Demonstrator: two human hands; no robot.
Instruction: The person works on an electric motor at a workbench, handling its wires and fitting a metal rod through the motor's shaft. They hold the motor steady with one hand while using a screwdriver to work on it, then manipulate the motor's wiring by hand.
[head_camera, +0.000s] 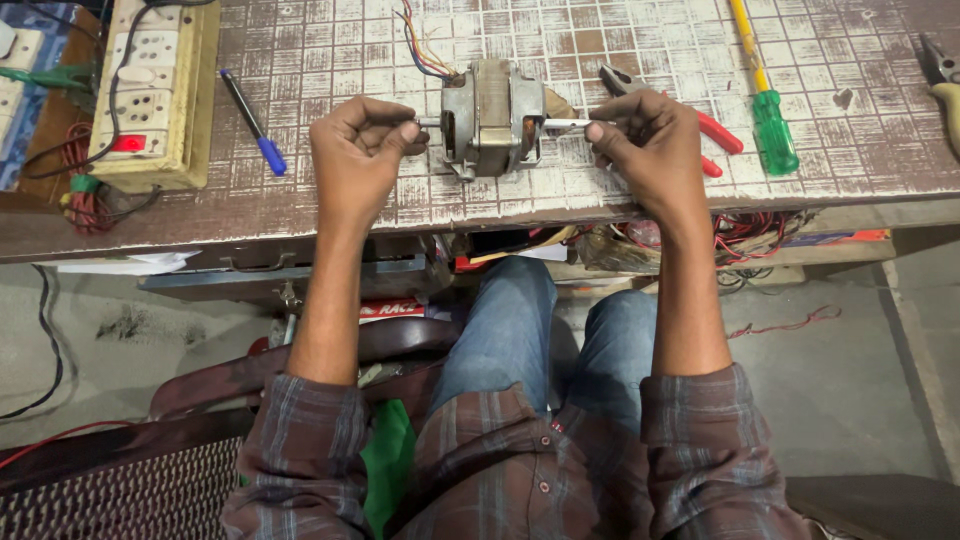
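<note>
Left hand (358, 140) and right hand (645, 140) pinch closed on opposite shaft ends of the small motor (492, 118), at the desk (300, 60) edge. Risk: a slipping pinch could tip it off.

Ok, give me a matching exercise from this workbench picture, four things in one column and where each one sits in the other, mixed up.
Things:
1. small motor
2. blue pen
3. green-handled screwdriver
4. switch board

Places:
A. far left end of the table
B. right of the right hand
C. held by its shaft ends between both hands
D. between the switch board and the left hand

Pairs: 1-C, 2-D, 3-B, 4-A
</note>
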